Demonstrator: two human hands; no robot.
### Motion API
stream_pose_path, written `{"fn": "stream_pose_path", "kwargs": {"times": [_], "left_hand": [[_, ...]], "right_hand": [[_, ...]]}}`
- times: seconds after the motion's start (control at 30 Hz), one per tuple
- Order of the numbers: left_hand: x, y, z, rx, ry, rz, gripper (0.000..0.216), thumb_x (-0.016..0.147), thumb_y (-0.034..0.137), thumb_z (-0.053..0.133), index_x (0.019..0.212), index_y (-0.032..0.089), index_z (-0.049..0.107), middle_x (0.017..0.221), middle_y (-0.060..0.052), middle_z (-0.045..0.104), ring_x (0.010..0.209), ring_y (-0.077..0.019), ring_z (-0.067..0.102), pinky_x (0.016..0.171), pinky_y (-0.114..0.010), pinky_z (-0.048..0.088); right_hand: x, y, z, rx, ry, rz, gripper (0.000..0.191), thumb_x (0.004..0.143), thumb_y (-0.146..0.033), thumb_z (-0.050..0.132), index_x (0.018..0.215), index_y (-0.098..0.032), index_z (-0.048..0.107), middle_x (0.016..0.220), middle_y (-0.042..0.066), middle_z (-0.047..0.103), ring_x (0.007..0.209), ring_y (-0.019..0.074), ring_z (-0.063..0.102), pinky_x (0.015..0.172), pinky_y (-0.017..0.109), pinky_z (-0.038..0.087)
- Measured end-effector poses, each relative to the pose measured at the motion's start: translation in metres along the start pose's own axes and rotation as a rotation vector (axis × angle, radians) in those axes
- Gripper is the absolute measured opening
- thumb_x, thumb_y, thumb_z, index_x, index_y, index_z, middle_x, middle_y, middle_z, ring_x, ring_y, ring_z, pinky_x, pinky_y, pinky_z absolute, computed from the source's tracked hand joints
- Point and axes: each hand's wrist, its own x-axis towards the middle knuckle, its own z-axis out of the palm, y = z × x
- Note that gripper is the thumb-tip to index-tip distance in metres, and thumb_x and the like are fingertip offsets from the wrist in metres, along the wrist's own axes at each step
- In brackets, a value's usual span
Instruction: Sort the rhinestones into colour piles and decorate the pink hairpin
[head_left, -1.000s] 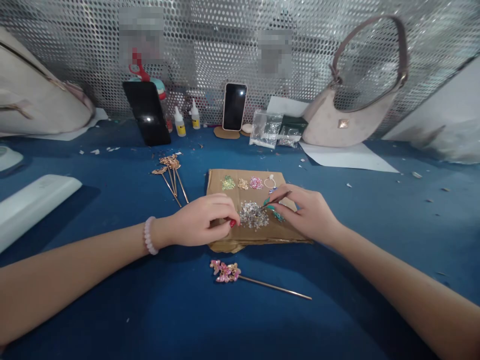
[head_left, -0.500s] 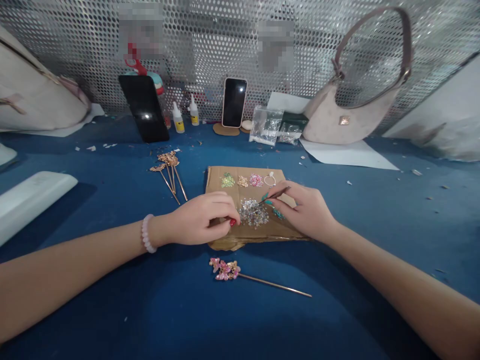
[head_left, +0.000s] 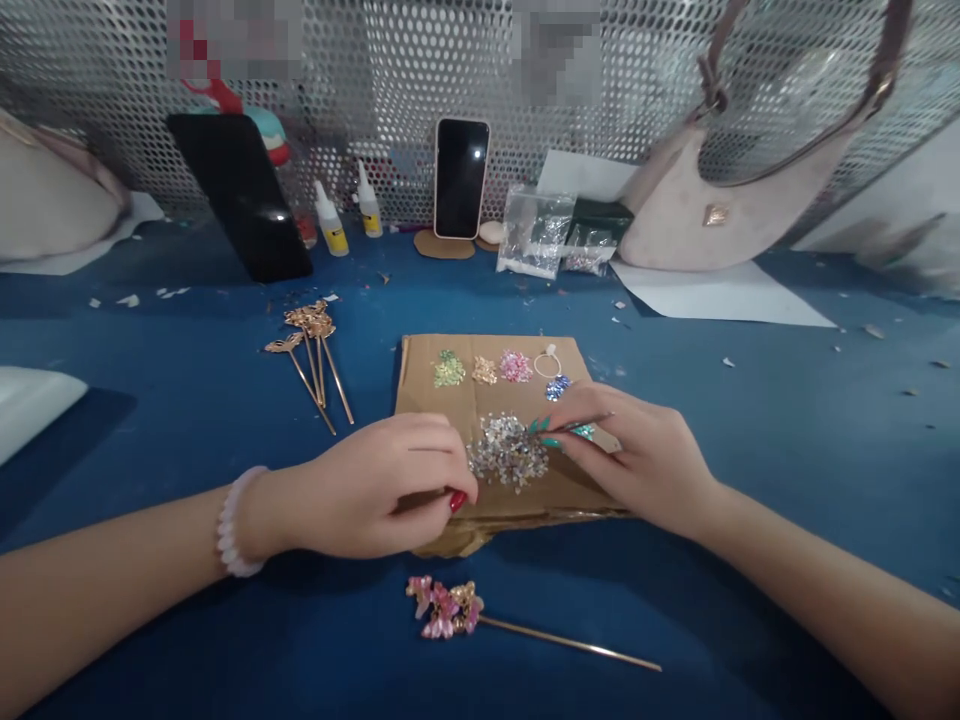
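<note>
My right hand [head_left: 637, 455] pinches a pair of dark tweezers [head_left: 574, 428], their tips at the right side of a pile of silvery sequins [head_left: 506, 455]. These sequins lie on a sheet of cardboard [head_left: 450, 405]. My left hand [head_left: 382, 485] is closed beside the pile's left edge, thumb against the curled fingers; whatever it may hold is hidden. A gold hairpin [head_left: 570, 643] with pink and gold flower-like decorations lies in front of the cardboard. Turquoise sequins [head_left: 583, 432] show partly behind my right fingers.
Small green [head_left: 449, 369], peach [head_left: 484, 370], pink [head_left: 516, 366] and blue piles [head_left: 557, 388] sit on the cardboard near a white ring [head_left: 547, 365]. Several gold hairpins [head_left: 319, 350] lie left. Behind stand two phones [head_left: 459, 180], two glue bottles [head_left: 331, 222], plastic bags [head_left: 534, 230] and a handbag [head_left: 739, 215].
The view has shifted, so the cardboard and hands appear larger and lower. The blue pile now shows above my right hand. The tweezers stay at the silvery pile.
</note>
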Motion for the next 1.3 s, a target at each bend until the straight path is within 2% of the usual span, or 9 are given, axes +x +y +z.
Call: {"fn": "stream_pose_path", "kwargs": {"times": [0.47, 0.73, 0.9, 1.3], "left_hand": [[0.0034, -0.0003, -0.0061, -0.105, -0.037, -0.05, 0.023, 0.078, 0.003, 0.043, 0.089, 0.019, 0.056, 0.076, -0.003, 0.06, 0.071, -0.0144, 0.053, 0.065, -0.026, 0.044], [0.0056, 0.0011, -0.0083, -0.113, -0.048, -0.054, 0.024, 0.078, 0.003, 0.044, 0.09, 0.02, 0.055, 0.079, -0.003, 0.062, 0.072, -0.0146, 0.055, 0.065, -0.026, 0.045], [0.0047, 0.001, -0.0082, -0.109, -0.052, -0.047, 0.023, 0.078, 0.003, 0.044, 0.09, 0.02, 0.056, 0.079, -0.004, 0.062, 0.072, -0.0152, 0.055, 0.065, -0.027, 0.045], [0.0043, 0.0008, -0.0073, -0.087, -0.065, -0.049, 0.023, 0.078, 0.004, 0.043, 0.089, 0.02, 0.056, 0.079, -0.004, 0.062, 0.07, -0.0151, 0.053, 0.064, -0.027, 0.045]], "right_hand": [[0.0039, 0.0023, -0.003, 0.146, -0.073, 0.054, 0.015, 0.084, -0.009, 0.054, 0.09, -0.022, 0.057, 0.077, 0.002, 0.069, 0.077, 0.0151, 0.066, 0.069, 0.027, 0.054], [0.0036, 0.0004, -0.0032, 0.172, -0.06, 0.107, 0.02, 0.083, -0.007, 0.053, 0.091, -0.026, 0.055, 0.075, 0.001, 0.067, 0.073, 0.0149, 0.065, 0.064, 0.026, 0.054], [0.0055, 0.0013, -0.0021, 0.152, -0.055, 0.083, 0.014, 0.084, -0.011, 0.054, 0.088, -0.024, 0.056, 0.074, 0.001, 0.068, 0.072, 0.0135, 0.066, 0.062, 0.024, 0.053], [0.005, 0.0009, -0.0017, 0.092, -0.063, 0.093, 0.015, 0.084, -0.011, 0.054, 0.086, -0.026, 0.057, 0.074, 0.001, 0.069, 0.072, 0.0144, 0.068, 0.063, 0.024, 0.055]]}}
